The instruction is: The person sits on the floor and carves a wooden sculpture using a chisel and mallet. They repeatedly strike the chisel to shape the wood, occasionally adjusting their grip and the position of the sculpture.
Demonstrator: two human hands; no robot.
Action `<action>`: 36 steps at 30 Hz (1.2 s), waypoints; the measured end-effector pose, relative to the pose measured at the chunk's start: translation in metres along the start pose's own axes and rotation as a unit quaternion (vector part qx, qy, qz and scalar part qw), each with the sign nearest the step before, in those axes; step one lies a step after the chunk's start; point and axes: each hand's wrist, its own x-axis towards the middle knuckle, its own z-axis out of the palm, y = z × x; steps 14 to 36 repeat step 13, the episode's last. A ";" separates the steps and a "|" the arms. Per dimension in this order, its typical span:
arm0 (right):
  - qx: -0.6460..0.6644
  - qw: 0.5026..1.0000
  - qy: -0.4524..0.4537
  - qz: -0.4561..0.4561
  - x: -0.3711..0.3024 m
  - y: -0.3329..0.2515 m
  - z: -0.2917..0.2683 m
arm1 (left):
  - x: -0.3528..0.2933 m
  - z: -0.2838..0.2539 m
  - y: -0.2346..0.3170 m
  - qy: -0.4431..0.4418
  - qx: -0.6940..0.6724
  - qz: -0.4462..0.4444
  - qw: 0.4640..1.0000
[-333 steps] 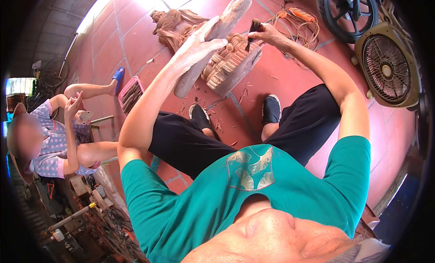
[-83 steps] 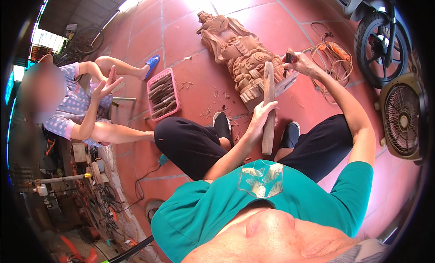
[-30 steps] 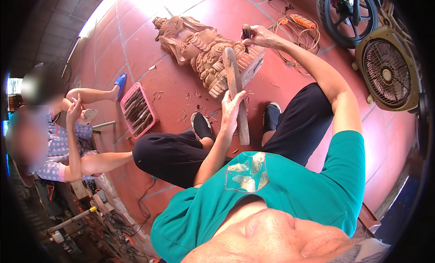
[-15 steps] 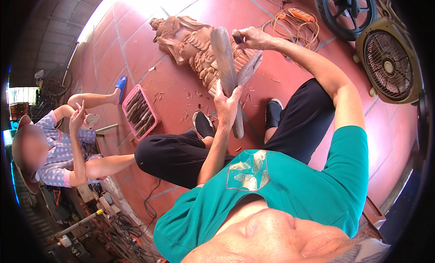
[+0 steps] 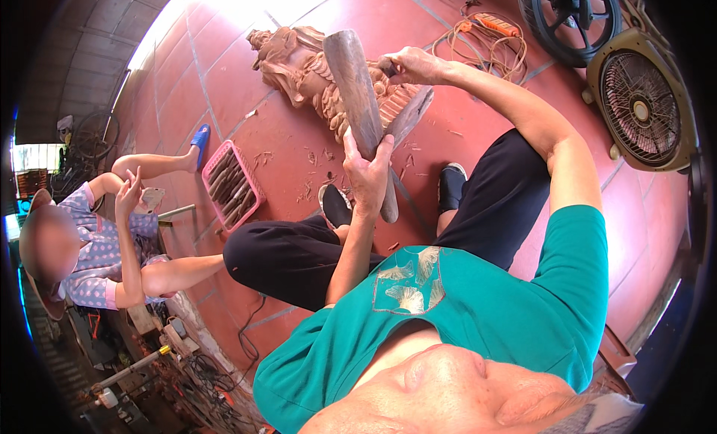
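Observation:
My left hand (image 5: 367,171) is closed around a long grey-brown wooden mallet (image 5: 351,83), broad at its far end and narrow toward me. A second weathered piece of wood (image 5: 411,114) slants away to the right beside it; I cannot tell whether the two are joined. My right hand (image 5: 415,66) pinches a short dark tool, perhaps a chisel (image 5: 388,66), over the carving. That reddish-brown wood carving (image 5: 295,68), cut in deep folds and ridges, lies on the floor beyond my feet. The mallet hides part of it.
A pink basket (image 5: 261,197) of several wooden-handled tools stands left. Beside it sits a person (image 5: 112,247) holding a phone. Shavings (image 5: 310,187) litter the red tiles. At right are a box fan (image 5: 641,109), a black wheel (image 5: 571,19) and an orange power strip (image 5: 497,25) with tangled cord.
The mallet's broad end has swung left in my left hand, across the carving. My right hand has shifted slightly left with the dark tool.

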 end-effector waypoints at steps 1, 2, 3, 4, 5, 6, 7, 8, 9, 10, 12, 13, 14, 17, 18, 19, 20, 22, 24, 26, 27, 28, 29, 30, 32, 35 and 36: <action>-0.006 1.000 -0.001 -0.011 0.000 -0.003 -0.001 | 0.000 -0.001 -0.002 0.002 0.007 0.009 1.000; -0.047 0.998 0.023 -0.025 0.001 -0.001 -0.001 | 0.001 -0.001 -0.007 0.003 0.015 0.018 1.000; -0.089 0.994 0.049 -0.037 0.001 0.007 -0.003 | 0.002 -0.001 -0.008 0.003 0.022 0.028 0.999; -0.130 0.988 0.072 -0.050 0.003 0.013 -0.006 | 0.002 0.000 -0.008 0.003 0.017 0.028 0.999; -0.156 0.986 0.054 0.004 0.005 0.020 -0.013 | 0.002 0.001 -0.007 0.003 0.012 0.027 1.000; -0.097 0.990 0.103 0.024 0.005 0.020 -0.017 | 0.002 0.001 -0.006 0.003 0.007 0.027 1.000; -0.060 0.992 0.112 0.010 0.003 0.018 -0.019 | 0.002 0.000 -0.007 0.001 0.005 0.021 1.000; -0.022 0.992 0.120 -0.003 0.001 0.017 -0.021 | 0.002 -0.001 -0.007 0.000 0.003 0.016 1.000; 0.002 0.994 0.109 0.012 0.002 0.019 -0.018 | 0.001 -0.001 -0.007 -0.004 0.003 0.011 1.000; 0.025 0.995 0.097 0.028 0.003 0.019 -0.012 | 0.003 0.000 -0.012 -0.002 0.015 0.032 0.999; 0.043 0.996 0.066 0.037 0.003 0.021 -0.006 | 0.006 0.000 -0.024 0.004 0.039 0.073 0.997; 0.038 0.998 0.046 0.030 0.002 0.020 -0.003 | 0.006 -0.002 -0.026 0.000 0.050 0.076 0.996; 0.038 0.998 0.046 0.030 0.002 0.020 -0.003 | 0.006 -0.002 -0.026 0.000 0.050 0.076 0.996; 0.038 0.998 0.046 0.030 0.002 0.020 -0.003 | 0.006 -0.002 -0.026 0.000 0.050 0.076 0.996; 0.038 0.998 0.046 0.030 0.002 0.020 -0.003 | 0.006 -0.002 -0.026 0.000 0.050 0.076 0.996; 0.038 0.998 0.046 0.030 0.002 0.020 -0.003 | 0.006 -0.002 -0.026 0.000 0.050 0.076 0.996; 0.038 0.998 0.046 0.030 0.002 0.020 -0.003 | 0.006 -0.002 -0.026 0.000 0.050 0.076 0.996; 0.038 0.998 0.046 0.030 0.002 0.020 -0.003 | 0.006 -0.002 -0.026 0.000 0.050 0.076 0.996; 0.038 0.998 0.046 0.030 0.002 0.020 -0.003 | 0.006 -0.002 -0.026 0.000 0.050 0.076 0.996; 0.038 0.998 0.046 0.030 0.002 0.020 -0.003 | 0.006 -0.002 -0.026 0.000 0.050 0.076 0.996; 0.038 0.998 0.046 0.030 0.002 0.020 -0.003 | 0.006 -0.002 -0.026 0.000 0.050 0.076 0.996; 0.038 0.998 0.046 0.030 0.002 0.020 -0.003 | 0.006 -0.002 -0.026 0.000 0.050 0.076 0.996; 0.038 0.998 0.046 0.030 0.002 0.020 -0.003 | 0.006 -0.002 -0.026 0.000 0.050 0.076 0.996; 0.038 0.998 0.046 0.030 0.002 0.020 -0.003 | 0.006 -0.002 -0.026 0.000 0.050 0.076 0.996; 0.038 0.998 0.046 0.030 0.002 0.020 -0.003 | 0.006 -0.002 -0.026 0.000 0.050 0.076 0.996; 0.038 0.998 0.046 0.030 0.002 0.020 -0.003 | 0.006 -0.002 -0.026 0.000 0.050 0.076 0.996; 0.038 0.998 0.046 0.030 0.002 0.020 -0.003 | 0.006 -0.002 -0.026 0.000 0.050 0.076 0.996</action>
